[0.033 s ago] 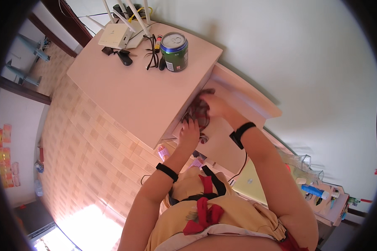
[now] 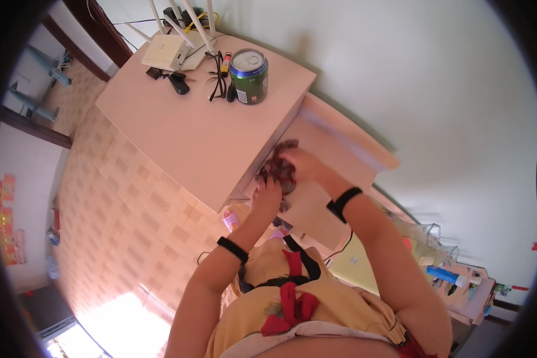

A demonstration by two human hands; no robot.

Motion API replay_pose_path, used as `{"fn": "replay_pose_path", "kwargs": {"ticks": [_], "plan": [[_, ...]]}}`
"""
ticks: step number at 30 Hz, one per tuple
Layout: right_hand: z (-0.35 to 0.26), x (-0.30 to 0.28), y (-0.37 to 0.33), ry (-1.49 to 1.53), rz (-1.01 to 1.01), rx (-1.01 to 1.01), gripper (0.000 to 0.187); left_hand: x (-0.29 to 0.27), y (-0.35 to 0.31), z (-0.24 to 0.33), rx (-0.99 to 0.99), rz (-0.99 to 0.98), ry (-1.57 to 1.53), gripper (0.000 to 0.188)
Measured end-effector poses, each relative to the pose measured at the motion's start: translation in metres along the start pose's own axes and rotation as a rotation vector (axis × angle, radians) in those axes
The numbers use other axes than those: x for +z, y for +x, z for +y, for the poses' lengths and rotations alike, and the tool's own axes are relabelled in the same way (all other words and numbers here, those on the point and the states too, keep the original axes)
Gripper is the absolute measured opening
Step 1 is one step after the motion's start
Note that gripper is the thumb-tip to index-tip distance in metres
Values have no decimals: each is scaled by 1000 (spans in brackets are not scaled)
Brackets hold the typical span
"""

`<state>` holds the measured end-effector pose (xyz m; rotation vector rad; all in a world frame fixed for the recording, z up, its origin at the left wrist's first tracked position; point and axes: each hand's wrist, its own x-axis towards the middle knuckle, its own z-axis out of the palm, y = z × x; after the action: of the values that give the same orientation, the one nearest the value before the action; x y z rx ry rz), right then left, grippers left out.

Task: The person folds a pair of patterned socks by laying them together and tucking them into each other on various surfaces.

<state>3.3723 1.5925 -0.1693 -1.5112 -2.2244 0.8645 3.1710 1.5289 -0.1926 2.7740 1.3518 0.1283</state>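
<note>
A bunched dark cloth (image 2: 286, 177), grey and red in pattern, lies in the pulled-out drawer (image 2: 331, 152) of a pale pink cabinet. My right hand (image 2: 301, 163) grips its far right part, fingertips partly buried in the folds. On the near left side, my left hand (image 2: 267, 196) has its fingers bent into the same cloth. Both hands sit close together beside the cabinet's edge. Slight blur hides the cloth's exact kind and some of the fingertips.
On the cabinet top (image 2: 179, 137) stand a green-and-blue can (image 2: 249, 80), black glasses (image 2: 216, 83), a black key fob (image 2: 179, 83) and a white router (image 2: 166, 52) with antennas. Lower right, a yellow-green surface (image 2: 353, 262) and a blue tube (image 2: 446, 275) show. Tiled floor (image 2: 125, 203) extends left.
Both hands have shifted slightly toward me with the cloth, which looks more gathered between them. The things on the cabinet top stay in place.
</note>
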Motion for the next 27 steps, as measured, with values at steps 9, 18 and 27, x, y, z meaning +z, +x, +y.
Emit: {"fn": "replay_pose_path", "kwargs": {"ticks": [9,18,27], "plan": [[-55,25,-125,-105,117,88,60,-19,-41,-9,224,-63,-109,43],[-61,42,-230,-140,311,424,61,1,0,50,559,71,-147,32],[3,-5,-233,-149,331,549,70,-2,42,95,579,-17,-122,48]]}}
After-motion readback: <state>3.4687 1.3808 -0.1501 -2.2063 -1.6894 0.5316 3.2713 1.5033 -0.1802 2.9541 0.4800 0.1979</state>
